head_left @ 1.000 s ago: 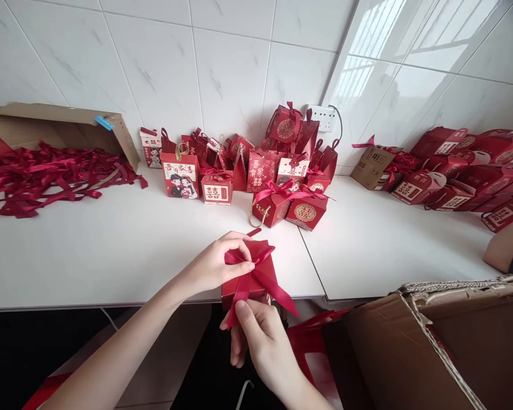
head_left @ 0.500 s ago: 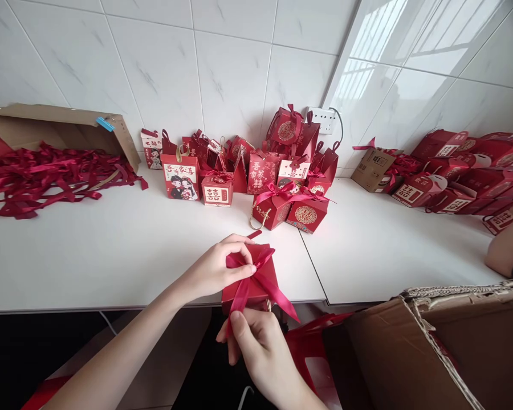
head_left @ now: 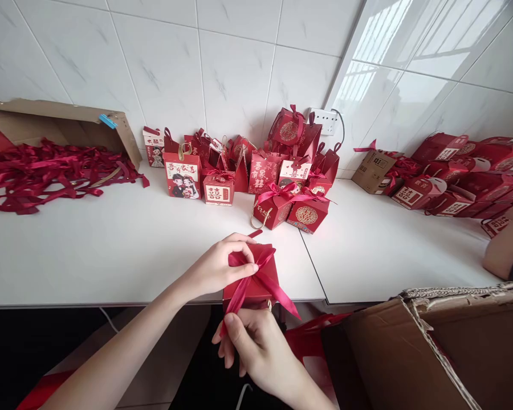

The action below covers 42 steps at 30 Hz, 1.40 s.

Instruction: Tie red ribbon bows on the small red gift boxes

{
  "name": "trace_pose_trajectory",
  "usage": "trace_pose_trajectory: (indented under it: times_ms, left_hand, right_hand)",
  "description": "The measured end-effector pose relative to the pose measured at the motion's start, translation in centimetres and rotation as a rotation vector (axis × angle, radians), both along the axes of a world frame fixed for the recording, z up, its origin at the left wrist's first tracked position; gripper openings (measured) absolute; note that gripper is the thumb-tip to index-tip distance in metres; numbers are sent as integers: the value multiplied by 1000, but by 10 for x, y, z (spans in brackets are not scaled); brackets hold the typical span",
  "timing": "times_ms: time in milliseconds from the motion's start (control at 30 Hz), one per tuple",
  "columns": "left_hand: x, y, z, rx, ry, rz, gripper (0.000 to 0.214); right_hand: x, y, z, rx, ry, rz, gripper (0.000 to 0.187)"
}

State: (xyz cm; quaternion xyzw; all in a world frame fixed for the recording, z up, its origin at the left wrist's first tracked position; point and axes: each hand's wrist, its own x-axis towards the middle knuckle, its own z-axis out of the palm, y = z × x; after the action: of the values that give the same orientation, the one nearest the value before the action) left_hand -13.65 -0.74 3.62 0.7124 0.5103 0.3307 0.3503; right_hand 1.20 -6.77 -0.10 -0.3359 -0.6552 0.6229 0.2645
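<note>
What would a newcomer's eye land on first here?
The red box at the table's near edge: the left hand pinches its bow, the right hand holds a ribbon tail. Next, the ribbon heap at far left before the carton, then the red boxes clustered at centre by the wall.

Your left forearm (head_left: 123, 341), at lower left in the frame, is bare and long, tapering to a narrow wrist. Your right forearm (head_left: 310, 393), at the bottom edge, is bare too. Your left hand (head_left: 222, 263) and right hand (head_left: 259, 347) are bare, with slim fingers. What looks like black clothing (head_left: 203, 370) shows at bottom centre.
</note>
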Motion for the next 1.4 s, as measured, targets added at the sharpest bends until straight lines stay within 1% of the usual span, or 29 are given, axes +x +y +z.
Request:
trace_pose_trajectory:
  times_ms: [133,200,300,333,367,400,467,500,533,567,600,667,700,733,767,833,867,933,1000,1100,1200,1300,1400]
  left_hand:
    - [1,1,0,-10,-10,-5,15]
    - [1,1,0,-11,-13,-5,15]
    - [-1,3,0,-7,-10,-18,16]
    - [-1,4,0,-5,-6,-30,16]
    - [-1,4,0,-3,0,-45,17]
    - [-1,5,0,2,7,-60,19]
    - [-2,4,1,23,17,-71,19]
    - [-2,3,1,47,12,-52,20]
    - [-2,2,2,81,-5,-13,23]
    - [-2,0,3,118,-26,54,27]
    - [-3,-3,4,152,-46,150,30]
    - [-6,-8,6,160,-34,354,30]
    - [-7,-10,6,116,3,422,31]
    - [-7,-12,6,49,44,457,34]
    - [-8,-14,6,-23,68,453,38]
    - [-7,-15,4,-121,42,385,43]
    - [-6,-16,2,-130,-1,364,44]
    - [-3,-18,-2,-103,-84,368,42]
    - [1,-22,-7,-87,-134,411,41]
    - [6,-28,-12,-93,-176,460,41]
    - [9,-32,-17,-84,-193,482,41]
    - [13,-33,-19,-67,-221,486,39]
    - [16,-33,-20,-50,-241,493,37]
  right_hand:
    - [-3,-1,3,56,-14,62,53]
    - [1,-5,6,72,-54,71,53]
    - [20,-6,21,65,-144,100,51]
    - [28,-3,29,74,-160,72,52]
    - [36,3,38,106,-177,5,54]
    - [43,12,47,170,-200,-111,56]
    - [50,37,60,378,-326,-393,56]
    - [50,50,64,473,-419,-463,55]
    - [48,63,66,545,-510,-484,53]
    - [45,74,67,593,-590,-476,53]
    - [41,83,66,621,-656,-448,53]
    - [34,93,62,630,-735,-396,54]
    - [32,95,60,620,-749,-379,54]
    - [31,95,58,605,-742,-367,53]
    - [30,94,55,589,-714,-360,52]
    - [32,90,51,551,-601,-345,47]
    - [34,88,49,526,-530,-340,44]
    - [38,83,43,460,-395,-346,39]
    - [40,78,36,382,-284,-377,37]
    - [40,71,21,279,-116,-441,36]
    - [38,67,9,194,35,-497,37]
    - [38,66,4,169,104,-532,37]
    - [39,65,4,181,137,-548,37]
